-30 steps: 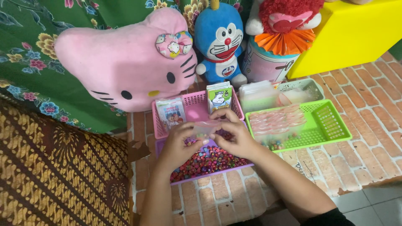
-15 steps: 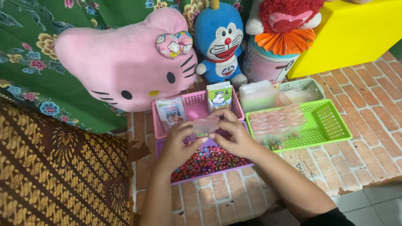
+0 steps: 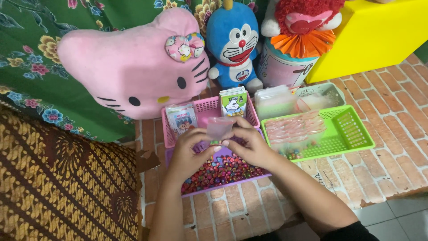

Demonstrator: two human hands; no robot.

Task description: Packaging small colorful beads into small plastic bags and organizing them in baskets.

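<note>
My left hand (image 3: 189, 154) and my right hand (image 3: 249, 145) together pinch a small clear plastic bag (image 3: 219, 127), held upright above a purple tray (image 3: 232, 182) full of small colourful beads (image 3: 220, 172). A few beads sit at the bottom of the bag. Just behind my hands stands a pink basket (image 3: 205, 109) with small printed packets in it.
A green basket (image 3: 352, 131) at the right holds several filled clear bags (image 3: 294, 129). Behind it are a grey basket (image 3: 327, 92) and a stack of empty bags (image 3: 274, 100). A pink cat cushion (image 3: 129, 62), a blue plush toy (image 3: 234, 42) and a yellow box (image 3: 379, 35) line the back.
The little bag has been turned from lying flat between my fingers to standing upright, and lifted slightly. My hands stayed over the bead tray.
</note>
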